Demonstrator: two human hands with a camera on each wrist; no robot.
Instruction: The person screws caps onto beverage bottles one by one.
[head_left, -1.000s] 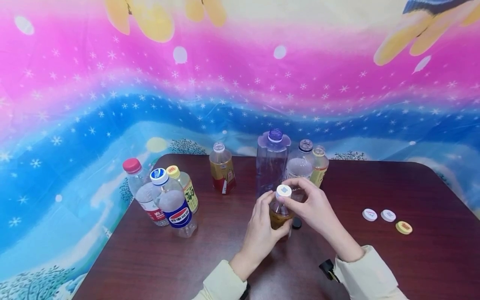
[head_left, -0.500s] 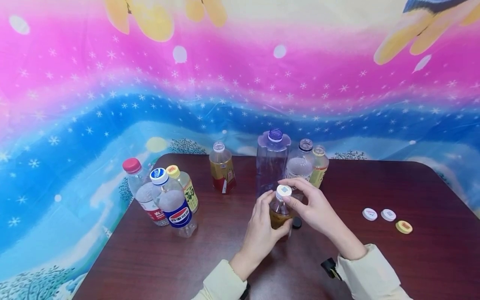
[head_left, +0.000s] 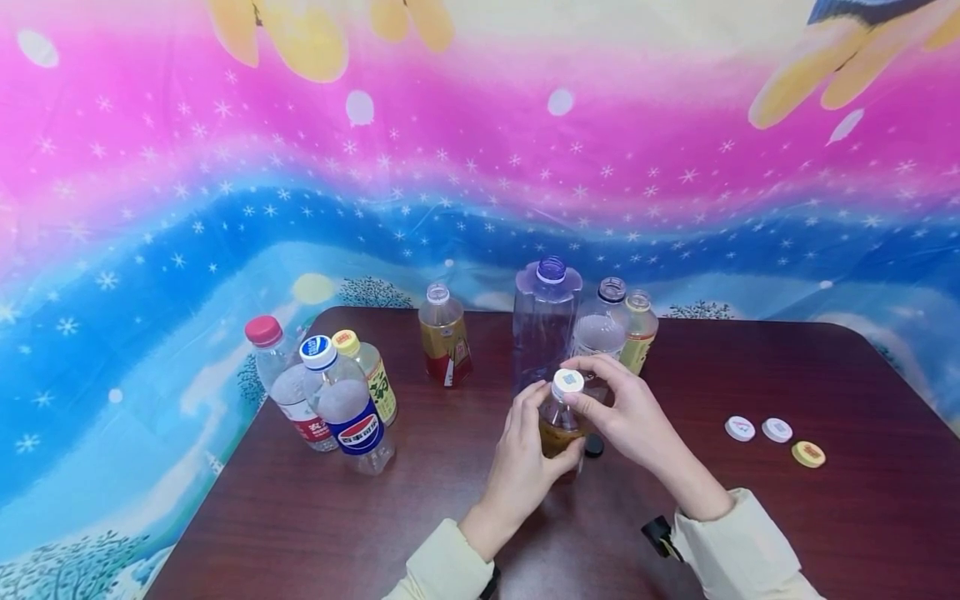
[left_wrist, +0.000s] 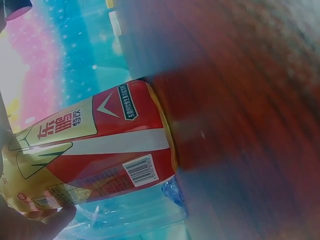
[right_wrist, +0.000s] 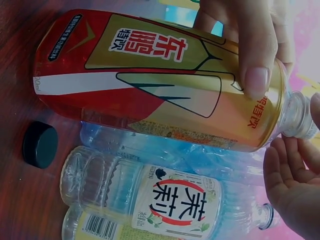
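My left hand [head_left: 517, 458] grips the shoulder of a red and gold drink bottle [right_wrist: 160, 85], its thumb lying on the label in the right wrist view. That bottle stands upright near the middle of the table. At its mouth sits a white cap [head_left: 567, 382], pinched between the thumb and fingers of my right hand [head_left: 630, 417]. How far the cap is screwed on cannot be told. A black cap [right_wrist: 40, 145] lies on the table beside the bottle's base. Just behind stand a purple-tinted bottle [head_left: 546, 321] and a jasmine-label bottle [right_wrist: 175, 200], both uncapped.
Left stand capped bottles: one red-capped [head_left: 264, 332], one Pepsi [head_left: 358, 432], one yellow-capped [head_left: 378, 387]. An uncapped gold and red bottle [head_left: 444, 342] stands at the back. Two white caps [head_left: 740, 428] and a yellow cap [head_left: 807, 454] lie on the right. A yellow-label uncapped bottle [head_left: 637, 337] stands behind.
My right hand's fingers have shifted slightly around the white cap, and its wrist has moved a little to the right. The left hand and the bottle stay in place.
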